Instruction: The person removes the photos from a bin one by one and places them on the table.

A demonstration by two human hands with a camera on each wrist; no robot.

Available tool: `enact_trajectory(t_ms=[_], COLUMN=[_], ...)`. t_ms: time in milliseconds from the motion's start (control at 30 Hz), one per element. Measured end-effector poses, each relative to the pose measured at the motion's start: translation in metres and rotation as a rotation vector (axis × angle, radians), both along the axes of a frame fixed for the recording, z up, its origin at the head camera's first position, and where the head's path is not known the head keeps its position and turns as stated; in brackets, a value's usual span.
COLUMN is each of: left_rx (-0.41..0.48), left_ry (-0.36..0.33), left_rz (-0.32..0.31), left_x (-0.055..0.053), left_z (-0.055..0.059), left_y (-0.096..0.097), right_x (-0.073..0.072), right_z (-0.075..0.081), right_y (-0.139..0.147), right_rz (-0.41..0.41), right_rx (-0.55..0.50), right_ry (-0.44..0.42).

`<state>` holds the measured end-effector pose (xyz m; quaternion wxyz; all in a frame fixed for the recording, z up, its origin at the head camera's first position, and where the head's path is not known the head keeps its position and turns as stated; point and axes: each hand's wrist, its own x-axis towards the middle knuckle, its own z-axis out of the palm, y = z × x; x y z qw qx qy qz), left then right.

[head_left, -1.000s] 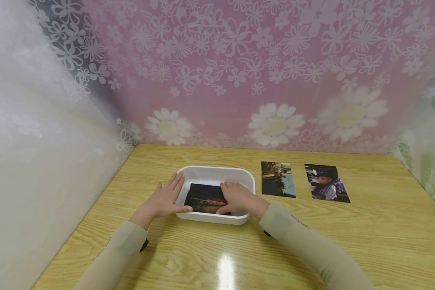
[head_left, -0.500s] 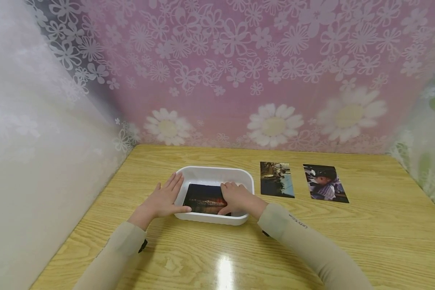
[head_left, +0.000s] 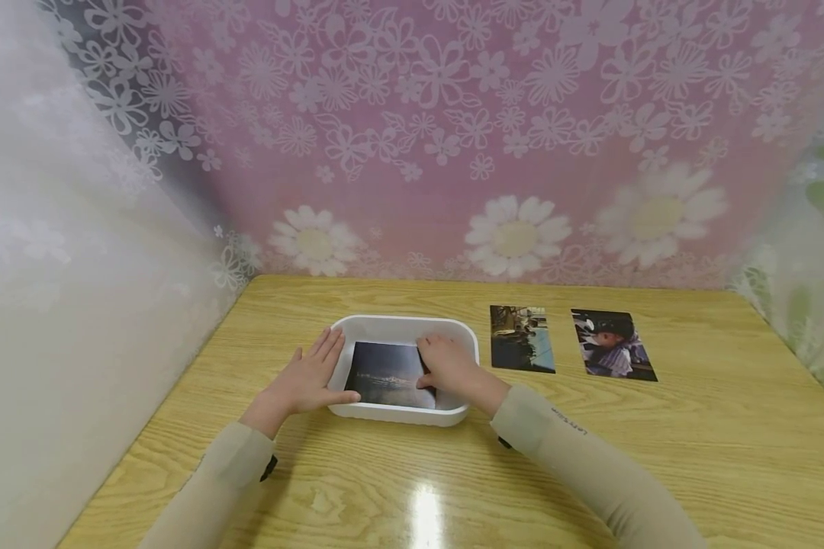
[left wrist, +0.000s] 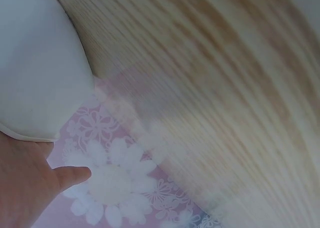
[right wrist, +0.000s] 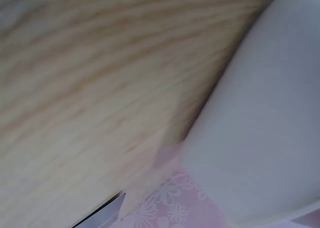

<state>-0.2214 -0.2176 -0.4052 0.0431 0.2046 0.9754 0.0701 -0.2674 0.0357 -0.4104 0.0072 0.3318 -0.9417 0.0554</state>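
Observation:
A white plastic bin (head_left: 403, 415) stands on the table, a dark night-scene photo print (head_left: 384, 374) inside it. My left hand (head_left: 309, 381) rests along the bin's left side. Its fingers lie straight over the rim and the thumb reaches across the front left corner. Inside the bin, my right hand (head_left: 449, 370) pinches the photo's right edge, and the print looks slightly raised. Whether more prints lie beneath cannot be seen. The left wrist view has part of the left hand (left wrist: 25, 183) against the bin wall (left wrist: 40, 63). The right wrist view catches mostly the bin's outer wall (right wrist: 260, 113).
Two more photo prints lie flat to the bin's right: a waterside scene (head_left: 522, 339) and one of a person in a dark cap (head_left: 614, 345). Flowered pink cloth (head_left: 412, 152) hangs behind the wood-grain table (head_left: 357, 488), with pale cloth (head_left: 75, 267) at the left.
The photo in the bin has lifted and tilted, its surface turning from dark to greyish with glare. The right thumb has moved up along its edge. My left hand holds its place.

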Motion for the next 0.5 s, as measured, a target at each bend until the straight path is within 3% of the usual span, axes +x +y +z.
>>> enact_trajectory(t_ms=[200, 500], left_rx=[0.002, 0.003], left_ry=[0.012, 0.014], left_rz=[-0.004, -0.009], left_x=[0.000, 0.000], left_z=[-0.001, -0.002], left_y=[-0.001, -0.001], right_x=[-0.001, -0.002], right_z=[0.008, 0.016], right_y=[0.002, 0.011], right_rz=[-0.009, 0.012], right_rx=[-0.150, -0.283], right_ry=[-0.088, -0.214])
